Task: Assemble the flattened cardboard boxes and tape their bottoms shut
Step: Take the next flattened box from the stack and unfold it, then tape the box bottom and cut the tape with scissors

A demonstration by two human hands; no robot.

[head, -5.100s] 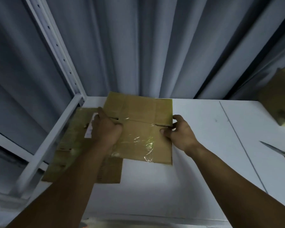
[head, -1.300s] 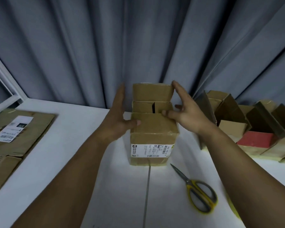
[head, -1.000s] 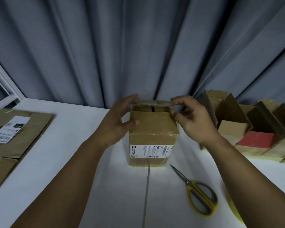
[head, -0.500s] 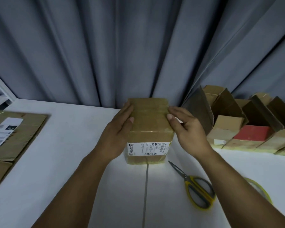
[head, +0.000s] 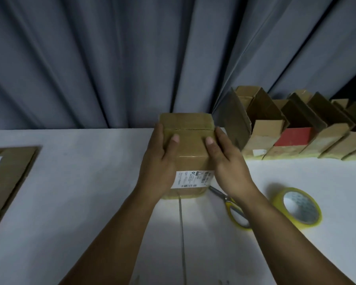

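2 grips [head: 158,163] [head: 227,163] clasp cardboard box [head: 190,151] (taped?)

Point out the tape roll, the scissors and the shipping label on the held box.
tape roll [head: 297,208], head view, inner core wall
scissors [head: 227,200], head view, pivot by yellow handles
shipping label [head: 194,179], head view, sticker's middle
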